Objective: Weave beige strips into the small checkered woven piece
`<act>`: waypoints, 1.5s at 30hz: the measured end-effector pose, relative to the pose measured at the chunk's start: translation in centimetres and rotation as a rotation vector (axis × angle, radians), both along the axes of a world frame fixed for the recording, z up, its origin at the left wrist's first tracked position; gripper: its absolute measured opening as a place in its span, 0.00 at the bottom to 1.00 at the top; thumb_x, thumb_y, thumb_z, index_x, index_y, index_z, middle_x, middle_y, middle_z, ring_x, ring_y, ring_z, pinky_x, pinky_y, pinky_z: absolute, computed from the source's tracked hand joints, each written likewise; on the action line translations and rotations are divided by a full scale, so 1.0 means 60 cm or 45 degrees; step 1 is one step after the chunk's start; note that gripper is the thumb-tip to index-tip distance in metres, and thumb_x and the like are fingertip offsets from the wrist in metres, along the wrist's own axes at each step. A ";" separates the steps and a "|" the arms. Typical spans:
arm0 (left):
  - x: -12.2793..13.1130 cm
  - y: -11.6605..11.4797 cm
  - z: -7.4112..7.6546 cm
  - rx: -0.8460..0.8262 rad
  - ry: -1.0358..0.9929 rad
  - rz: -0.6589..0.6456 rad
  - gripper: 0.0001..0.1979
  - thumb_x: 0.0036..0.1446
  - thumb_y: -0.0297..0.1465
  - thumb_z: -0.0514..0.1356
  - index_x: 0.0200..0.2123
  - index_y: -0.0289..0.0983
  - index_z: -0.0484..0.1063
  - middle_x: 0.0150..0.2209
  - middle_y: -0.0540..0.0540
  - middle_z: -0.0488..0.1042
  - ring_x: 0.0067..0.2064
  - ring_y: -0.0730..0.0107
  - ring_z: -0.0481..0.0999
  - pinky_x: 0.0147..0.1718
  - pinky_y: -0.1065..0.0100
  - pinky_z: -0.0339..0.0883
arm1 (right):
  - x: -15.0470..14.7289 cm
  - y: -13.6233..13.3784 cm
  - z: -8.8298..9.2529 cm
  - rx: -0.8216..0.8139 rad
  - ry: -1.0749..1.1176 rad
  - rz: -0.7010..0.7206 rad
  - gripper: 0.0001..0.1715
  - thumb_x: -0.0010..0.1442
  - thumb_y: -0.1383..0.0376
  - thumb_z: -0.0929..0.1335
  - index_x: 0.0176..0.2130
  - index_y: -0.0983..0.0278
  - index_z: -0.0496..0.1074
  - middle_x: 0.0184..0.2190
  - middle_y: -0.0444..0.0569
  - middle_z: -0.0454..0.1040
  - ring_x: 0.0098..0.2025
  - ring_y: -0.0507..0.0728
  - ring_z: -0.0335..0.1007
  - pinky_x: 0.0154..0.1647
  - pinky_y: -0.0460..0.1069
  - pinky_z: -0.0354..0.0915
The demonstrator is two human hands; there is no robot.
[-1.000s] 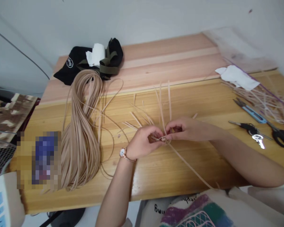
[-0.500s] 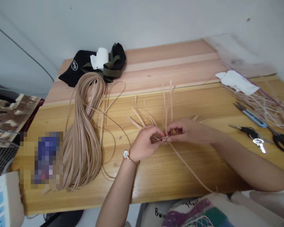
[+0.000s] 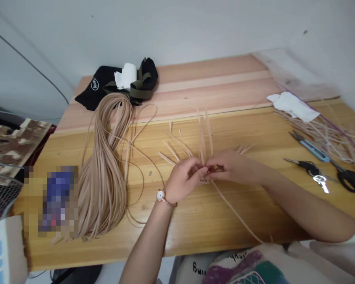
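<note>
A small woven piece of tan rattan strips [image 3: 205, 182] sits between my two hands, mostly covered by the fingers. My left hand [image 3: 184, 178], with a watch [image 3: 160, 195] on its wrist, pinches the piece from the left. From the right, my right hand [image 3: 232, 167] pinches it too, fingertips against the left thumb. Upright strips [image 3: 205, 134] rise behind the fingers, and other strip ends fan out to both sides. One long strip [image 3: 236, 213] runs from the piece down toward the table's front edge. The exact weave under the fingertips is hidden.
A large bundle of tan strips [image 3: 105, 177] lies at left, below a black bag [image 3: 97, 85] with a white paper roll [image 3: 129, 76]. At right are scissors [image 3: 347, 177], a blue cutter [image 3: 315, 150], keys [image 3: 320, 181] and tissue [image 3: 296, 105] on loose strips. A power strip [image 3: 8, 244] stands front left.
Both hands stay on the woven piece, their fingertips now closer together. The upright strips have shifted a little to the left, and the view has moved slightly.
</note>
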State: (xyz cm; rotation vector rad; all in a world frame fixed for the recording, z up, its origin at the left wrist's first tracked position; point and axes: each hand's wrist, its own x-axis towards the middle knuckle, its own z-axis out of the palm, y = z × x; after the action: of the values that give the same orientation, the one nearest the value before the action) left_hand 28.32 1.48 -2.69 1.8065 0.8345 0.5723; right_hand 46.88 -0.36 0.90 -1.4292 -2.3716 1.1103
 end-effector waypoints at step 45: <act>0.015 -0.013 -0.019 0.053 -0.475 0.532 0.06 0.56 0.33 0.58 0.32 0.35 0.68 0.21 0.52 0.72 0.22 0.79 0.71 0.24 0.76 0.63 | -0.002 0.015 -0.018 -0.823 0.696 -0.445 0.22 0.43 0.52 0.73 0.30 0.67 0.73 0.23 0.41 0.68 0.25 0.46 0.57 0.27 0.44 0.52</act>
State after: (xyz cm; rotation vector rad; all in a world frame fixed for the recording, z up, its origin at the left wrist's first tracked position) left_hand 29.20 0.69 -3.82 1.4969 0.9443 1.1635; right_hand 46.77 0.51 -0.16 -1.3707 -1.3848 1.9434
